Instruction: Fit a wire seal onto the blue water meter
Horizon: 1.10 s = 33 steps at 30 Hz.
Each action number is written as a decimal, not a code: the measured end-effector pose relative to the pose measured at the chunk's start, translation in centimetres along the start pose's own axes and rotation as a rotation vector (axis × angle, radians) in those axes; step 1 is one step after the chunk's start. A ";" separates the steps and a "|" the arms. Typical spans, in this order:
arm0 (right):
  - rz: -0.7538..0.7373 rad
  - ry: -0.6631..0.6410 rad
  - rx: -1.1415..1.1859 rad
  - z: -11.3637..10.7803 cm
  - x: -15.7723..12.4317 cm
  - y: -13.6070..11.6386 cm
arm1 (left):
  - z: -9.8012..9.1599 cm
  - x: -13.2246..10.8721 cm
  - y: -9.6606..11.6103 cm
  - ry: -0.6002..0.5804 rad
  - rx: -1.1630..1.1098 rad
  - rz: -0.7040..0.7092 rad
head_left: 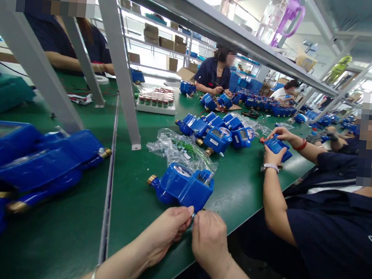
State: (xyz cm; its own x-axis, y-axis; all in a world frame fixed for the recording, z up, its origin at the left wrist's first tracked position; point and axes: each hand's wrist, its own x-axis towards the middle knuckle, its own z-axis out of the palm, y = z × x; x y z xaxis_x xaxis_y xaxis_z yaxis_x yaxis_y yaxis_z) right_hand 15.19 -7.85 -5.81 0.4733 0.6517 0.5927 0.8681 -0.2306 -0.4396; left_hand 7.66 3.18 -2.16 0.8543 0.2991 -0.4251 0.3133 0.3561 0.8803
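Observation:
A blue water meter (182, 187) with brass threaded ends lies on the green tabletop (133, 221) in front of me. At its near side my left hand (173, 225) is closed, thumb and forefinger pinched together. Close beside it, almost touching, my right hand (211, 241) is closed too, its fingers curled. Between the fingertips sits a tiny pale or bluish piece at the meter's near edge, too small to name. Behind the meter lies a clear plastic bag (169, 144) with thin green strips (191, 148) in it.
Several blue meters (217, 135) are grouped beyond the bag, more meters (41, 157) at left. A white tray of cylindrical parts (156, 104) stands behind. Grey shelf posts (121, 64) rise from the table. At right a co-worker's hands (274, 149) hold a blue meter.

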 end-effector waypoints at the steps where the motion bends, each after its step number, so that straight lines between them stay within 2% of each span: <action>1: 0.054 0.001 0.035 0.0 0.1 -0.4 | 0.1 0.0 0.0 0.016 -0.005 0.008; 6: 0.394 0.033 0.266 0.6 0.4 -2.2 | 0.5 -0.2 0.4 0.038 -0.001 0.020; 9: 0.520 0.048 0.442 1.1 0.0 -2.1 | 0.5 -0.3 0.3 0.036 0.034 0.033; 13: 0.657 0.167 0.614 1.3 0.0 0.6 | 0.0 -0.7 -0.1 0.093 0.153 0.076; 15: 0.715 0.243 0.677 1.5 0.8 2.7 | -0.5 -1.1 -0.2 0.174 0.219 0.125; 18: 0.731 0.241 0.807 2.3 3.0 5.0 | -1.2 -1.8 -0.1 0.331 0.313 0.239; 22: 0.658 0.160 0.947 3.4 4.9 5.2 | -1.4 -2.7 -0.1 0.587 0.469 0.450; 25: 0.601 0.166 0.969 3.1 4.2 3.2 | -1.2 -3.5 -0.7 0.545 0.401 0.414; 27: 0.493 0.162 0.893 2.6 2.6 1.0 | -1.3 -4.2 -1.2 0.518 0.270 0.379; 29: 0.293 0.138 0.709 2.3 0.4 -1.8 | -2.3 -4.9 -1.3 0.532 0.047 0.357; 33: -0.069 0.123 0.355 2.8 -3.2 -6.7 | -6.0 -5.8 0.4 0.494 -0.398 0.162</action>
State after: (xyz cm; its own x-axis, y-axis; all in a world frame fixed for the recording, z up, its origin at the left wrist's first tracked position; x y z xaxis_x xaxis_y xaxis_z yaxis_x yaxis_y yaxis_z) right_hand 7.42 -6.36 -6.60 0.4487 0.5608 0.6958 0.8026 0.0896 -0.5898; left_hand 0.30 6.93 -0.60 0.5572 0.7143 -0.4235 -0.0621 0.5444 0.8365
